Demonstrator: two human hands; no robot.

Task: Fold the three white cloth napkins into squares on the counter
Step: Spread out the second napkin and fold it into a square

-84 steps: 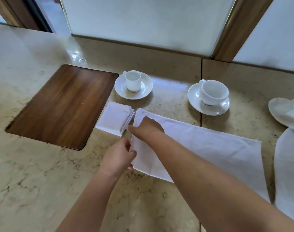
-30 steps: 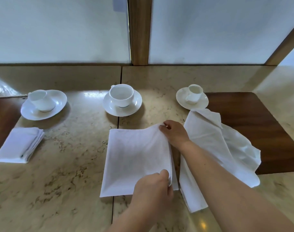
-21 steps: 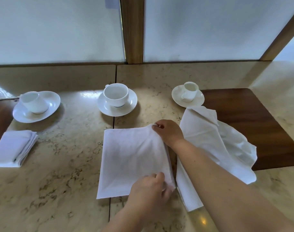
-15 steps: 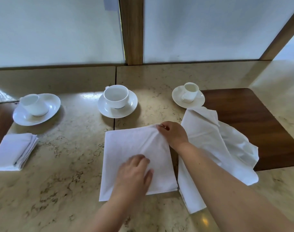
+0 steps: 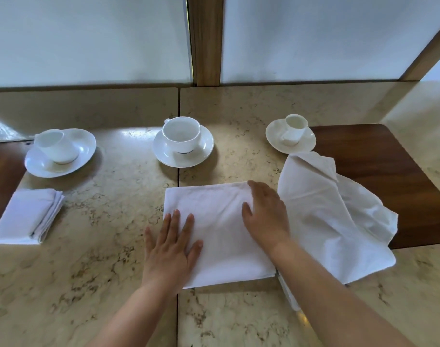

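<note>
Head view: fingers spread flat, grasping nothing, the left hand point(image 5: 170, 251) and right hand point(image 5: 266, 216) press the half-folded napkin point(image 5: 219, 234) at frame centre; a folded napkin point(image 5: 26, 215) lies left, a crumpled napkin point(image 5: 334, 216) right, on the counter point(image 5: 88, 271).

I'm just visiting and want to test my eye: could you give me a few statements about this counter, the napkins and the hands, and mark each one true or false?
1. Both hands lie flat on the middle napkin. True: the left hand and the right hand press on it with open palms.
2. The napkin on the right is folded into a neat square. False: it lies loose and rumpled, partly on the wooden board.
3. Three cups stand on saucers behind the napkins. True.
4. The napkin on the left is spread out flat in one layer. False: it is folded into a small, layered square.
5. The middle cup is full of coffee. False: it looks empty.
</note>
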